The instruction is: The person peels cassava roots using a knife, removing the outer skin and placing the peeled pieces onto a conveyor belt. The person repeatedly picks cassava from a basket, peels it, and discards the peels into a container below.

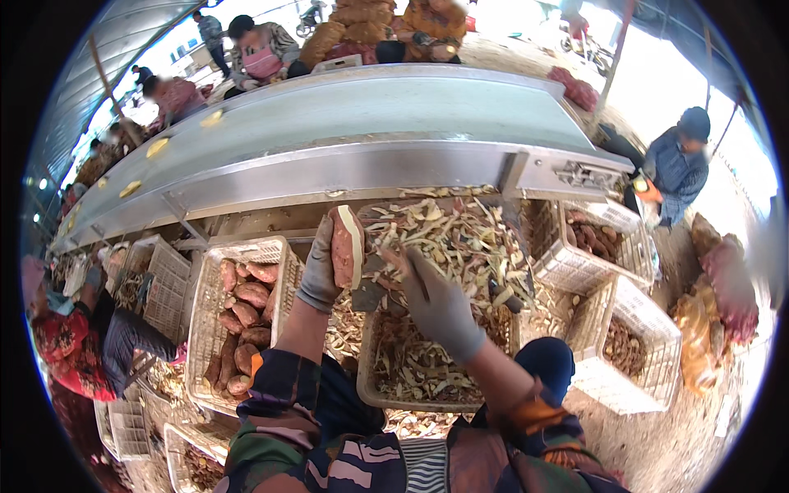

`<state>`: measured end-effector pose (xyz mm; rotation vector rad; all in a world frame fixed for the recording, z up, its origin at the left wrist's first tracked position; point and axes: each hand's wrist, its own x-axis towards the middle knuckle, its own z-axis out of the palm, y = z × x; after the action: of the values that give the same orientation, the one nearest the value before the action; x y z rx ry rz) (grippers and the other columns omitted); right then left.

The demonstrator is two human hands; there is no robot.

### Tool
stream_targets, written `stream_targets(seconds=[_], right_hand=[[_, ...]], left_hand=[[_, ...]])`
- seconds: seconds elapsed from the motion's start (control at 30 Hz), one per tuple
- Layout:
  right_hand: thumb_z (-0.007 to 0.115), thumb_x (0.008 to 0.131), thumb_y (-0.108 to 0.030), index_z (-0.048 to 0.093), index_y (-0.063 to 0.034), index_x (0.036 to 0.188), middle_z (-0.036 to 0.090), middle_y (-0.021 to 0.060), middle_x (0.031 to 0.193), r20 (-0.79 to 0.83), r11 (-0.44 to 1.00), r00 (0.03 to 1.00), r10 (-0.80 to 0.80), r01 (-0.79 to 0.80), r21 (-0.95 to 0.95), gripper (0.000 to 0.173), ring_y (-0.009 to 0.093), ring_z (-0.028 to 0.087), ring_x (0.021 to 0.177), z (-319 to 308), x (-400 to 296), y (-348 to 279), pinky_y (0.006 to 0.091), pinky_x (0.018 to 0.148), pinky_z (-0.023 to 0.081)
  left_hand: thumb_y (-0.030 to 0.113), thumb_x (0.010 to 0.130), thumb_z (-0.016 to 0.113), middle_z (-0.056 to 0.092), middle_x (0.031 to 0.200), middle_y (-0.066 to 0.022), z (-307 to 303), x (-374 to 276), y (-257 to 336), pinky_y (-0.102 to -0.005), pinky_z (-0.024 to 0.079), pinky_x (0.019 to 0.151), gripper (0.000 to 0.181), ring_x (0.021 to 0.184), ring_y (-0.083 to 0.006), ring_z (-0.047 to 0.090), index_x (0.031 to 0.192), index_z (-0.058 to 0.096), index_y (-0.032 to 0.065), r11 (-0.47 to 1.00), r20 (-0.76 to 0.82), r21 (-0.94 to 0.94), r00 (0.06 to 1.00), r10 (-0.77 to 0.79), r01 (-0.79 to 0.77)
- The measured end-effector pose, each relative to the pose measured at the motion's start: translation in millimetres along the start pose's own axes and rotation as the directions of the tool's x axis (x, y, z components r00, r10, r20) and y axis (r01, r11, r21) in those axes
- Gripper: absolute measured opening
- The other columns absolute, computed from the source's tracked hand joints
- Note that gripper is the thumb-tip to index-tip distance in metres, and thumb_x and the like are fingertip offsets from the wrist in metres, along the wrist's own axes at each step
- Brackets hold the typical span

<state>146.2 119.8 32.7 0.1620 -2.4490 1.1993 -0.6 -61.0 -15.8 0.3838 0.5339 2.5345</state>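
Note:
My left hand (318,271), in a grey glove, grips a reddish-skinned sweet potato (343,249) held upright. One long pale strip of bare flesh (352,234) runs down its side. To the right, my gloved right hand (441,308) is apart from it and blurred by motion. Something thin and brownish (394,259) shows by its fingers, too smeared to name. Below both hands stands a plastic crate (368,394) full of peel strips (425,370). More peelings (444,240) are heaped just beyond it.
A conveyor (394,101) with several peeled pieces (158,148) crosses ahead. A crate (200,320) of unpeeled sweet potatoes (246,314) stands left; crates (551,246) (622,388) stand right. People work around: one at left (74,351), one at right (675,166).

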Motion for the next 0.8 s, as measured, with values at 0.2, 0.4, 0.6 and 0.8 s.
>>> stream_targets(seconds=[0.2,0.4,0.6,0.8], right_hand=[[0.051,0.095,-0.023,0.05,-0.0087,0.134,0.062,0.0197,0.064,-0.082,0.999,0.997,0.006,-0.009,-0.037,0.042,0.035,0.062,0.053,32.6,38.9,-17.2,0.0436,0.052,0.05],[0.048,0.096,-0.032,0.046,-0.0114,0.137,0.066,0.0192,0.075,0.407,0.958,0.899,0.16,-0.043,-0.282,0.045,0.035,0.066,0.065,33.1,-46.1,-0.1,0.0448,0.058,0.052],[0.053,0.094,-0.028,0.051,-0.005,0.131,0.068,0.0157,0.081,-0.069,0.985,0.996,-0.063,0.051,-0.166,0.044,0.033,0.065,0.06,17.7,33.7,-12.2,0.0404,0.056,0.052],[0.049,0.095,-0.032,0.041,-0.0176,0.141,0.064,0.0159,0.073,0.034,0.893,0.999,-0.038,0.049,-0.447,0.048,0.034,0.064,0.056,40.8,38.4,-29.8,0.0441,0.052,0.052]], left_hand=[[0.047,0.093,0.055,0.063,0.112,-0.0084,28.6,2.9,-5.3,-0.0356,0.051,0.091,0.049,0.102,-0.0212,0.061,0.123,0.056,0.0079,0.961,-0.045,0.276,0.999,0.004,0.008],[0.058,0.089,0.054,0.07,0.091,-0.0087,-6.2,12.9,16.1,-0.0374,0.059,0.064,0.051,0.077,-0.0247,0.069,0.107,0.064,0.0111,0.982,-0.234,0.172,0.964,0.122,-0.083],[0.057,0.093,0.048,0.065,0.111,-0.0107,-5.5,13.3,2.5,-0.0385,0.056,0.082,0.055,0.096,-0.0274,0.065,0.12,0.056,0.0104,0.99,-0.111,0.099,0.988,0.11,-0.099],[0.051,0.097,0.043,0.06,0.118,-0.0062,-8.4,20.5,0.1,-0.0402,0.049,0.094,0.05,0.107,-0.0238,0.058,0.13,0.049,0.0141,1.0,0.243,0.005,0.97,0.008,-0.009]])
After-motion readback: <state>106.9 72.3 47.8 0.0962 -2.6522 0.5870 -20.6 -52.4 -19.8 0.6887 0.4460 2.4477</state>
